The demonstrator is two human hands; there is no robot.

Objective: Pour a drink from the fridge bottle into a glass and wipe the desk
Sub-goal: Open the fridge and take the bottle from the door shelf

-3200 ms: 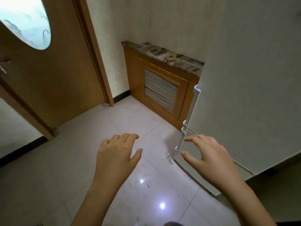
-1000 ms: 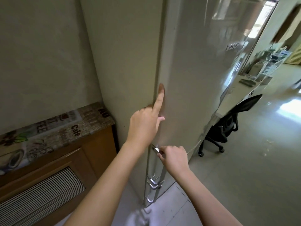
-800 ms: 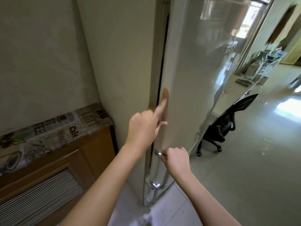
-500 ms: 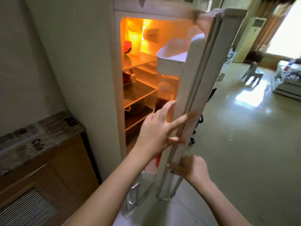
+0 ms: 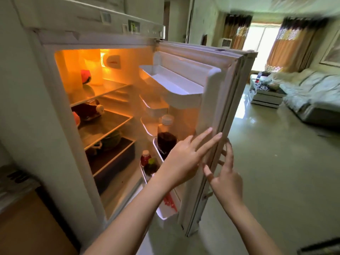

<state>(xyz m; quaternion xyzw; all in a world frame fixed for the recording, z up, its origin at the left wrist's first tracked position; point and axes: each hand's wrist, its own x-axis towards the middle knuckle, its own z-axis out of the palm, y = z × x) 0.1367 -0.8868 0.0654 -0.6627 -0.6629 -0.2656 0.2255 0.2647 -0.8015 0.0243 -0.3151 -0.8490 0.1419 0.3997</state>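
bottle [image 5: 166, 138]: lower part behind left hand [image 5: 181, 159] | far room: motion-blurred

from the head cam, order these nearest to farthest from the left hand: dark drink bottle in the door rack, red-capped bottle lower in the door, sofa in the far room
1. Dark drink bottle: upright in the door rack, just left of and above the left hand.
2. Red-capped bottle: in the lower door rack, left of the hand and a little farther.
3. Sofa: far right, across the room.
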